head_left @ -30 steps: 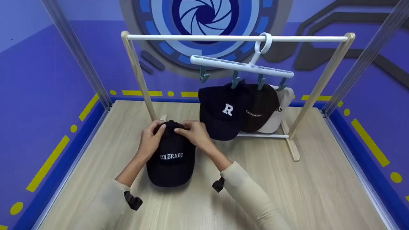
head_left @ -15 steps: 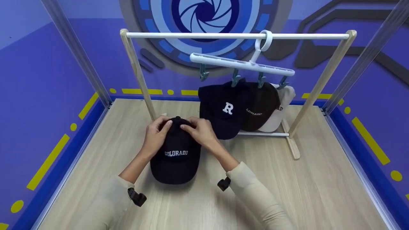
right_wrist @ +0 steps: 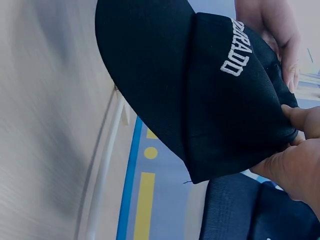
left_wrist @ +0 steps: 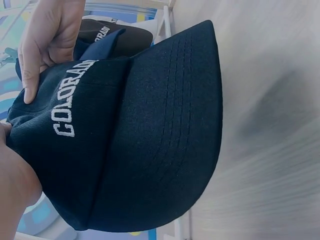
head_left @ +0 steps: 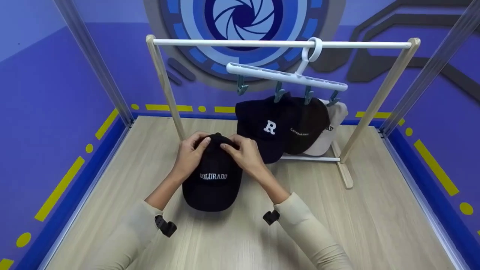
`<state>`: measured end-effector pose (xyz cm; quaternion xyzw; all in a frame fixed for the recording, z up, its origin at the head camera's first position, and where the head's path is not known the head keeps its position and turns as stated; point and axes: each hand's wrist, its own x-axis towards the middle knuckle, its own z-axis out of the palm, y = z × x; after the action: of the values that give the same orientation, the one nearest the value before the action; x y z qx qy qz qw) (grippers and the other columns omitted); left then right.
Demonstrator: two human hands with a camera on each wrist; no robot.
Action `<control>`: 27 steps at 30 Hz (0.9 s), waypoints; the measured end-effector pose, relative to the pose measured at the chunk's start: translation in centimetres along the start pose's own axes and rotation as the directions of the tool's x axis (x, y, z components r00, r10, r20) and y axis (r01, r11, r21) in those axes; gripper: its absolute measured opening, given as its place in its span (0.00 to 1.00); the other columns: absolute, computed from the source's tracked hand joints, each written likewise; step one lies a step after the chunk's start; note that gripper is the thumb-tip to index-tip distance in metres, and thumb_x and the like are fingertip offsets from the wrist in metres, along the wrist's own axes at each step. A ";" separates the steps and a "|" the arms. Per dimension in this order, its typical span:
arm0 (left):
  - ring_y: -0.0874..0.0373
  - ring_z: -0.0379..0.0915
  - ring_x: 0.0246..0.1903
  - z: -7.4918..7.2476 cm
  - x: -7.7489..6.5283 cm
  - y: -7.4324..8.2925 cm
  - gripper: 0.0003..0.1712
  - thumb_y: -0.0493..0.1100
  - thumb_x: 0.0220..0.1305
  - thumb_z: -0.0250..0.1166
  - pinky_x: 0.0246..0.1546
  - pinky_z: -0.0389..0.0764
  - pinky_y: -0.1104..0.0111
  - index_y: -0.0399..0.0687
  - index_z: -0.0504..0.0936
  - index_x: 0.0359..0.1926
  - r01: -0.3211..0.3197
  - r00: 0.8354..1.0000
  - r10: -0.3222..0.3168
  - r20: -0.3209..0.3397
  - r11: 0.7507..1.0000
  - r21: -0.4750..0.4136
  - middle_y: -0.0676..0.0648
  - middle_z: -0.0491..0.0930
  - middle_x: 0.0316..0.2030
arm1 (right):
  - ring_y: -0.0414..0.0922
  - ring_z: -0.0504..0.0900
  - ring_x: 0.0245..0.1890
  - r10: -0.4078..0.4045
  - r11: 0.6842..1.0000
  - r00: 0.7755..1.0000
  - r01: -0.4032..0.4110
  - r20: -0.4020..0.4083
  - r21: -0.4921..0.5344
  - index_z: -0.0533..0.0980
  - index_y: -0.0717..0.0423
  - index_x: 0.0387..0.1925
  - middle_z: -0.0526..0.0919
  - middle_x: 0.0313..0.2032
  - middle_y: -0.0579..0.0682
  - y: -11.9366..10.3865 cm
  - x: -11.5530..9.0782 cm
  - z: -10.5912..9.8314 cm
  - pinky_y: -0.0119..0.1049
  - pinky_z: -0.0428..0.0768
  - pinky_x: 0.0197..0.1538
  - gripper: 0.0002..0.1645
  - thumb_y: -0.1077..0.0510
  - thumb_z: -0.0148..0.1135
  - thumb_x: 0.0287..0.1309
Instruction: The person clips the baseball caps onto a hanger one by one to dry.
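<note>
Both hands pinch the crown of a black baseball cap (head_left: pixel 213 191) with white COLORADO lettering, brim pointing down toward the person. My left hand (head_left: pixel 189 155) grips the crown's left side, thumb on the front. On the other side, my right hand (head_left: pixel 245 153) does the same, its thumb (right_wrist: pixel 302 120) pressing the fabric in the right wrist view. In the left wrist view the cap's brim (left_wrist: pixel 165 135) hangs over the tabletop. Just right of the held cap, a navy cap (head_left: pixel 258 131) with a white R hangs from a clip.
A white hanger (head_left: pixel 285 77) with green clips hangs on the rack's top rod (head_left: pixel 232 43). Its leftmost clip (head_left: pixel 242 88) holds nothing. Behind the navy cap hang a dark brown cap (head_left: pixel 315 120) and a light cap (head_left: pixel 337 112). The rack's wooden left post (head_left: pixel 165 82) stands behind the hands.
Both hands have carried the black cap to the right and a little up, closer to the hanging navy cap. The hanging caps stay in place.
</note>
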<state>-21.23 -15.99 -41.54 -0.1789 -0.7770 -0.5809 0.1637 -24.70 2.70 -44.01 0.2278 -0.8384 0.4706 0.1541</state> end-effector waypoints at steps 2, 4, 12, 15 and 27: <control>0.52 0.77 0.36 0.0 0.0 0.2 0.10 0.37 0.68 0.57 0.38 0.74 0.72 0.38 0.81 0.44 0.000 1.000 0.000 0.002 1.000 0.006 0.42 0.82 0.38 | 0.35 0.78 0.26 0.004 1.000 1.000 -0.005 0.003 0.011 0.80 0.48 0.28 0.82 0.26 0.40 -0.1 0.0 -0.2 0.31 0.76 0.31 0.09 0.48 0.66 0.56; 0.53 0.76 0.36 0.1 0.1 0.5 0.10 0.37 0.67 0.57 0.38 0.74 0.72 0.37 0.81 0.44 0.000 1.000 0.000 0.000 1.000 0.001 0.43 0.82 0.38 | 0.35 0.79 0.26 0.003 0.999 1.000 -0.003 0.005 0.035 0.81 0.49 0.28 0.83 0.27 0.41 -0.2 0.0 -0.5 0.31 0.76 0.31 0.10 0.48 0.66 0.56; 0.53 0.76 0.37 0.3 0.7 2.0 0.10 0.38 0.68 0.57 0.39 0.74 0.71 0.37 0.81 0.44 -0.026 1.000 0.026 0.001 1.000 -0.014 0.43 0.82 0.39 | 0.36 0.79 0.27 0.039 0.991 0.999 -0.040 0.009 0.125 0.82 0.47 0.28 0.83 0.27 0.39 -0.7 0.4 -1.9 0.31 0.76 0.31 0.10 0.46 0.67 0.54; 0.52 0.76 0.37 0.4 0.8 2.2 0.10 0.38 0.68 0.57 0.39 0.74 0.70 0.37 0.81 0.44 -0.021 1.000 0.021 0.010 0.999 -0.042 0.43 0.81 0.39 | 0.37 0.79 0.28 0.048 0.988 0.999 -0.050 0.018 0.147 0.82 0.46 0.29 0.83 0.27 0.39 -0.9 0.5 -2.5 0.32 0.77 0.32 0.10 0.46 0.67 0.54; 0.55 0.77 0.39 1.5 1.0 2.4 0.11 0.38 0.68 0.56 0.40 0.76 0.69 0.38 0.80 0.46 -0.031 0.999 0.033 0.022 0.996 -0.086 0.45 0.82 0.41 | 0.38 0.81 0.32 0.059 0.980 0.997 -0.069 0.059 0.189 0.82 0.46 0.34 0.84 0.32 0.41 -0.9 0.0 -4.1 0.33 0.78 0.36 0.10 0.46 0.66 0.56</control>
<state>-21.09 -13.85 -39.44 -0.2049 -0.7503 -0.6089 0.1560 -24.03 5.82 -41.34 0.2268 -0.8000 0.5474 0.0942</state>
